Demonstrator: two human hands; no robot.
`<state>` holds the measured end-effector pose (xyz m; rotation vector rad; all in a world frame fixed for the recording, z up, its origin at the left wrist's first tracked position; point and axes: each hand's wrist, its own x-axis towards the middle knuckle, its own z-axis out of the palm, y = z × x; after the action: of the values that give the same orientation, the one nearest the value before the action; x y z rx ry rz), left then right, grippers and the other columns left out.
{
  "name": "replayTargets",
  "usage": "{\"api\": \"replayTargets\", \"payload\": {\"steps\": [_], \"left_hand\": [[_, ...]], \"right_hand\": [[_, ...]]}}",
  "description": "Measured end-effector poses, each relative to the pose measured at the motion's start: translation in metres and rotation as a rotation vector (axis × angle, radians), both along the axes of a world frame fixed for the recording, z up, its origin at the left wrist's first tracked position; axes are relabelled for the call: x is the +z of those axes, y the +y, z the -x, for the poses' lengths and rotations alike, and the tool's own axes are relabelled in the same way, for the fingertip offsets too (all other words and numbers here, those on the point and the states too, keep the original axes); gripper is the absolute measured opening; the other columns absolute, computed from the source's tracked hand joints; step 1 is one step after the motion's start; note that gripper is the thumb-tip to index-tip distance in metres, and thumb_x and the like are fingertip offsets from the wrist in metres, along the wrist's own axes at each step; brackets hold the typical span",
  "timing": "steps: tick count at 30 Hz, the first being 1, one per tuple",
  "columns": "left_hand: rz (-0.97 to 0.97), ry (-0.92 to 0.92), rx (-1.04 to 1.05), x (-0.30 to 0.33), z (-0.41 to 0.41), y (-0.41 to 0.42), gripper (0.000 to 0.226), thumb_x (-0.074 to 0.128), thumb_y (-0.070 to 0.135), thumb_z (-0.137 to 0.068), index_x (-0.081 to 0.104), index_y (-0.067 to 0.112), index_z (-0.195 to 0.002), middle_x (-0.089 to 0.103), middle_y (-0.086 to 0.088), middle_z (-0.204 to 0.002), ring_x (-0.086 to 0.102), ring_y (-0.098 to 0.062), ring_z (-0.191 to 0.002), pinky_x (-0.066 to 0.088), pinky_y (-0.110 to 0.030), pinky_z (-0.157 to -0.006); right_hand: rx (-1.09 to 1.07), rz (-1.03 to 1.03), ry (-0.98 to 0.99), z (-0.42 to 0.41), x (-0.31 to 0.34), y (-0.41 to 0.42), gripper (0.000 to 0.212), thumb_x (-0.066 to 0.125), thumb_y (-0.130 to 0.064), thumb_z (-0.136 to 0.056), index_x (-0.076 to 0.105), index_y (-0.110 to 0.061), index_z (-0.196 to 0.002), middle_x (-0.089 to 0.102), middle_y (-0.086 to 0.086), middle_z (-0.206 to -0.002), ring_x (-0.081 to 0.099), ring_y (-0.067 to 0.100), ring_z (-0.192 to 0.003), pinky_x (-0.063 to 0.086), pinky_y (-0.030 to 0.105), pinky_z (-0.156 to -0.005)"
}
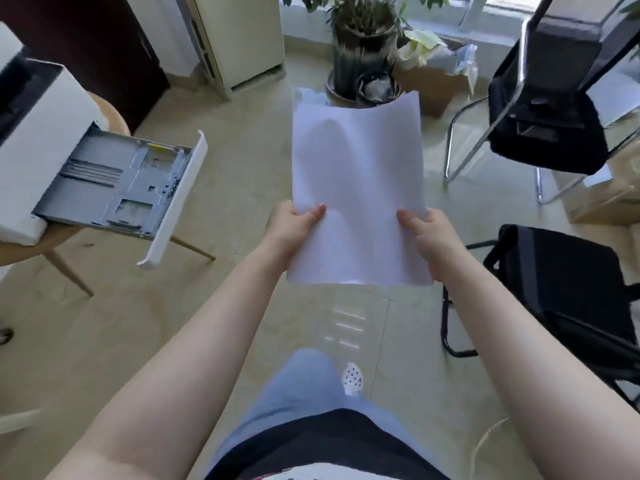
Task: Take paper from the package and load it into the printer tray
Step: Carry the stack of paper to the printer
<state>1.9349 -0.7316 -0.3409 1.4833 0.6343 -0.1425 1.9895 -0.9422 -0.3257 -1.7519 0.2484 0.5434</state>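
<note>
A thin stack of white paper (356,181) is held out in front of me above the floor, slightly bowed. My left hand (292,230) grips its lower left edge and my right hand (427,237) grips its lower right edge, thumbs on top. To the left, the white printer (38,133) sits on a round wooden table, with its grey tray (114,181) pulled out and no paper in it. The tray's white front panel (176,202) faces me. The paper package is not in view.
A black chair (547,109) stands at the upper right and another black chair (568,292) at the right. A potted plant (363,46) and a cardboard box (436,84) sit ahead by the window. A white cabinet (239,36) stands at the back.
</note>
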Motion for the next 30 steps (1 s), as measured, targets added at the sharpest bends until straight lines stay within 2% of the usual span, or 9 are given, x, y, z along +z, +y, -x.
{"api": "replayTargets", "payload": {"steps": [4,8,12,18,22,25,27,29,30], "left_hand": [[0.039,-0.005,0.122,-0.006,-0.052,0.026,0.011,0.065,0.023,-0.087,0.068,0.013,-0.090,0.071,-0.015,-0.099,0.070,-0.029,-0.088,0.056,-0.049,-0.085],[0.036,0.007,0.195,-0.018,-0.116,0.059,0.011,0.064,0.023,-0.088,0.068,0.013,-0.086,0.071,-0.010,-0.089,0.069,-0.025,-0.078,0.057,-0.043,-0.080],[0.038,0.016,0.220,-0.023,-0.188,0.097,0.008,0.066,0.024,-0.087,0.066,0.016,-0.086,0.071,-0.004,-0.087,0.069,-0.025,-0.079,0.056,-0.038,-0.076],[0.009,0.006,0.291,-0.009,-0.270,0.155,0.013,0.065,0.025,-0.088,0.067,0.013,-0.093,0.072,-0.008,-0.093,0.070,-0.025,-0.081,0.057,-0.039,-0.079],[0.000,0.028,0.402,-0.011,-0.308,0.194,0.028,0.067,0.029,-0.085,0.067,0.008,-0.103,0.072,-0.009,-0.101,0.071,-0.027,-0.090,0.056,-0.049,-0.087],[-0.060,0.048,0.488,-0.014,-0.335,0.223,0.028,0.066,0.032,-0.086,0.065,0.007,-0.098,0.069,-0.008,-0.098,0.067,-0.025,-0.088,0.054,-0.051,-0.089],[-0.099,0.053,0.561,-0.018,-0.350,0.244,0.042,0.068,0.042,-0.079,0.065,0.006,-0.101,0.070,-0.008,-0.098,0.067,-0.025,-0.088,0.053,-0.052,-0.090],[-0.130,0.072,0.636,-0.024,-0.361,0.264,0.058,0.068,0.057,-0.066,0.062,0.009,-0.098,0.064,-0.003,-0.094,0.062,-0.021,-0.082,0.051,-0.052,-0.089],[-0.149,0.087,0.665,-0.026,-0.365,0.273,0.056,0.066,0.061,-0.064,0.059,0.014,-0.094,0.058,-0.001,-0.091,0.057,-0.018,-0.079,0.052,-0.050,-0.087]], "right_hand": [[0.123,0.058,-0.016,-0.078,-0.002,0.036,0.015,0.051,-0.019,-0.096,0.060,-0.008,-0.102,0.064,-0.001,-0.079,0.062,0.013,-0.064,0.048,0.027,-0.061],[0.192,0.094,-0.024,-0.151,-0.006,0.076,0.014,0.051,-0.020,-0.096,0.058,-0.010,-0.099,0.061,-0.002,-0.079,0.059,0.016,-0.069,0.045,0.026,-0.059],[0.222,0.146,-0.040,-0.226,-0.007,0.118,0.014,0.050,-0.019,-0.096,0.059,-0.010,-0.097,0.060,-0.003,-0.077,0.057,0.016,-0.069,0.043,0.026,-0.058],[0.290,0.152,-0.094,-0.323,-0.002,0.185,0.014,0.052,-0.017,-0.094,0.061,-0.007,-0.097,0.063,0.010,-0.091,0.058,0.023,-0.078,0.044,0.032,-0.068],[0.396,0.160,-0.086,-0.382,-0.009,0.235,0.015,0.053,-0.019,-0.093,0.063,-0.007,-0.095,0.064,0.011,-0.090,0.059,0.025,-0.079,0.045,0.034,-0.071],[0.494,0.159,-0.078,-0.426,-0.017,0.280,0.016,0.053,-0.021,-0.094,0.062,-0.007,-0.094,0.064,0.010,-0.084,0.059,0.023,-0.072,0.045,0.031,-0.065],[0.574,0.164,-0.082,-0.452,-0.020,0.311,0.018,0.053,-0.022,-0.094,0.062,-0.006,-0.096,0.063,0.007,-0.081,0.058,0.022,-0.068,0.044,0.028,-0.061],[0.653,0.166,-0.074,-0.476,-0.022,0.342,0.022,0.054,-0.024,-0.093,0.063,-0.004,-0.100,0.064,0.010,-0.086,0.060,0.024,-0.073,0.046,0.031,-0.065],[0.696,0.166,-0.069,-0.485,-0.021,0.357,0.023,0.054,-0.024,-0.093,0.063,-0.004,-0.100,0.064,0.011,-0.088,0.060,0.025,-0.076,0.046,0.034,-0.069]]}}
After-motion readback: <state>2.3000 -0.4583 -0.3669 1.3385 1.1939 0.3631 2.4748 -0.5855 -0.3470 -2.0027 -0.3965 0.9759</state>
